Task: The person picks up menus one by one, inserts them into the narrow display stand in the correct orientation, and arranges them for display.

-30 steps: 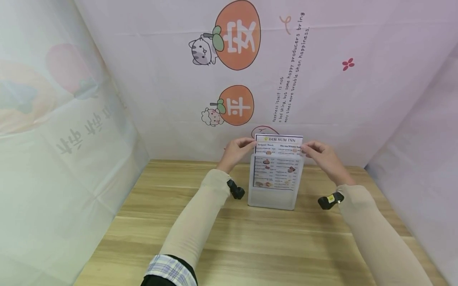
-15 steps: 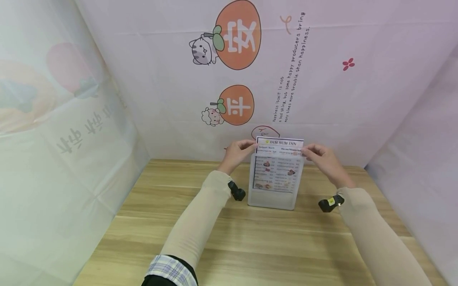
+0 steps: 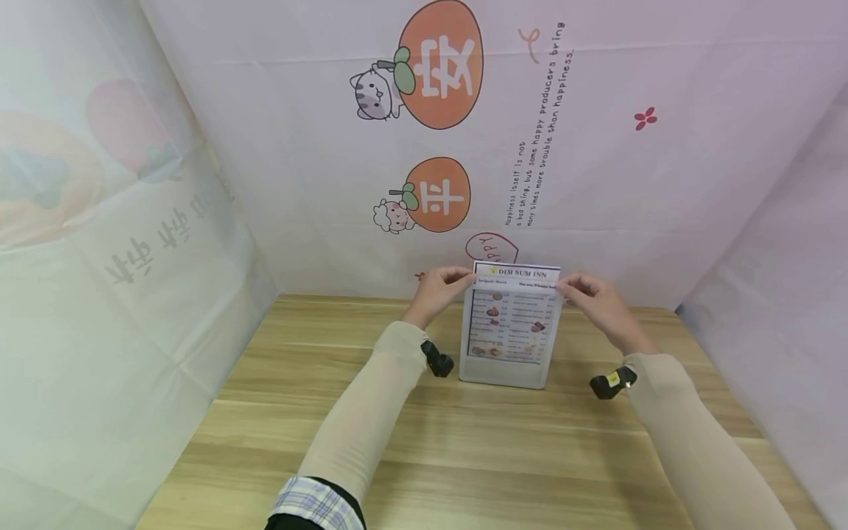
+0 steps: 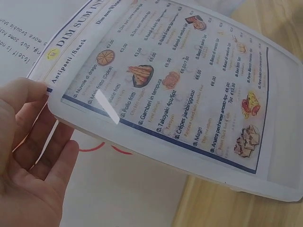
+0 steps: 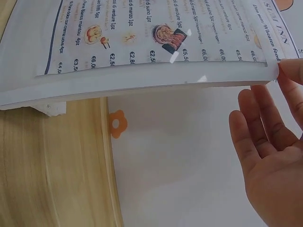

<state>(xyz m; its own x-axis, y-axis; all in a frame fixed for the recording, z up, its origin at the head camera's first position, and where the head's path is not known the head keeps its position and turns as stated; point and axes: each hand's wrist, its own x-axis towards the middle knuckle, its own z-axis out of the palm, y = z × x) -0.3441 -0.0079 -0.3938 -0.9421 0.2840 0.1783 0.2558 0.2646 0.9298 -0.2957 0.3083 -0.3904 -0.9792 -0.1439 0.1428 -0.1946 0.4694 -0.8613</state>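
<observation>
Menu sheet sits lower vs 1 s ago: only its header strip shows above the clear acrylic stand on the tabletop. Left hand & right hand each pinch a top corner; insertion looks nearly done.

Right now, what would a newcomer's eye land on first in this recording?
The printed menu sheet headed DIM SUM INN, standing in a clear plastic holder at the far middle of the wooden table. The left hand and right hand pinch its top corners. Behind, orange cartoon fruits mark the pale backdrop.
</observation>
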